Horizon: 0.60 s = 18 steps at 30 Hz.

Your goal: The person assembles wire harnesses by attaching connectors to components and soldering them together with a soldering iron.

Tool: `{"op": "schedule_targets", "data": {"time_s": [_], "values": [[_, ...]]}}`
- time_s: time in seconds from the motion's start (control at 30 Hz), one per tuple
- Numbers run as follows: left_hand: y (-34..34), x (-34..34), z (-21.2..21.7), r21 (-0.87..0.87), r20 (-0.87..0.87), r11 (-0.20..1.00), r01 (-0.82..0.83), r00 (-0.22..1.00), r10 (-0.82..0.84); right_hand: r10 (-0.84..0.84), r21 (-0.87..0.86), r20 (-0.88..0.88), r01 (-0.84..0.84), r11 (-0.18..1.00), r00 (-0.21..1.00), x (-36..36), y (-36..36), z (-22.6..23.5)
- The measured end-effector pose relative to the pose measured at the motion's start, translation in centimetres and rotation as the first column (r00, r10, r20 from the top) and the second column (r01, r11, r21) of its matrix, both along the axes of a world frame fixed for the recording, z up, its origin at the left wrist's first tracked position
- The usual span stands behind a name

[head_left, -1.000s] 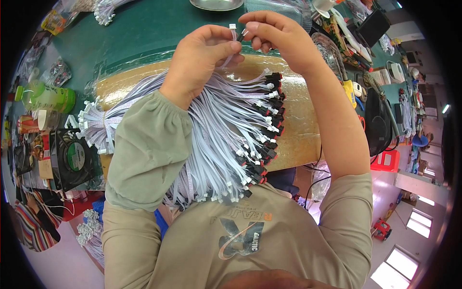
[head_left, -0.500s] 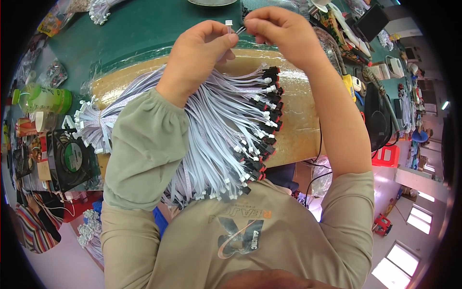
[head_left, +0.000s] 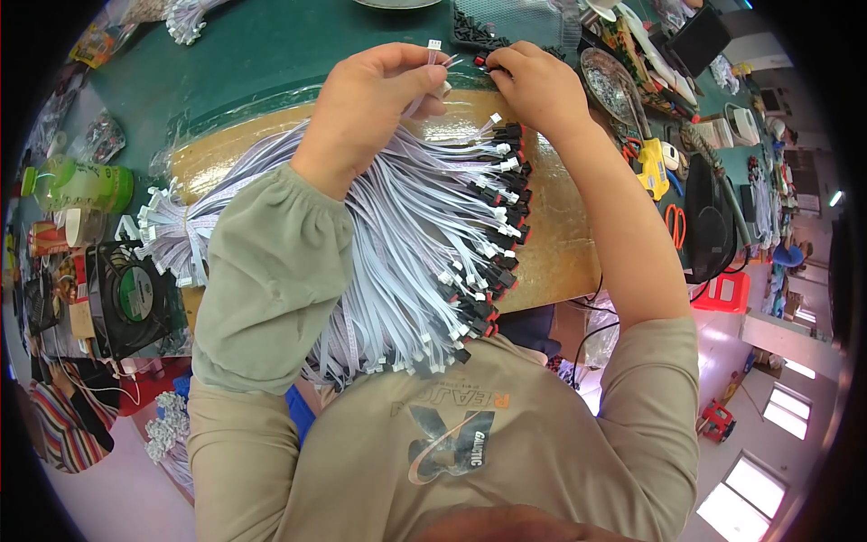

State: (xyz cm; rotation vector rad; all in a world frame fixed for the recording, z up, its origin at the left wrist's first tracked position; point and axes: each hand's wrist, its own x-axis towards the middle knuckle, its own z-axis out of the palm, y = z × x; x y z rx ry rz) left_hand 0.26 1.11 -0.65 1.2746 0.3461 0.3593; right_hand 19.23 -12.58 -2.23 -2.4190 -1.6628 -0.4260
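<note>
Two findings I'm logging: left hand point(head_left: 368, 101) pinching white cable point(head_left: 433, 58); right hand point(head_left: 542, 90) (grip unclear) risking brushing black parts point(head_left: 470, 30) astray.

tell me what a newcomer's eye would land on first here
Probably the big fan of white cables spread over the brown board, with black and red connectors lining its right edge. Next might come the left hand, which holds up a white-ended cable just beyond the fan, and then the bright green bottle at the far left.
</note>
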Motion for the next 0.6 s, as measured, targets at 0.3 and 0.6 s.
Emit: {"op": "schedule_targets", "data": {"time_s": [0.3,0.6], "values": [[-0.2,0.0,0.2,0.03,-0.014,1.0,0.003,1.0,-0.002,0.074,0.023,-0.027,-0.073,0.997,0.997,0.4,-0.7,-0.3],[-0.3,0.0,0.3,0.045,-0.004,0.999,-0.027,1.0,0.028,0.219,0.284,-0.933,0.212,0.935,0.284,-1.6,-1.4,2.6]]}}
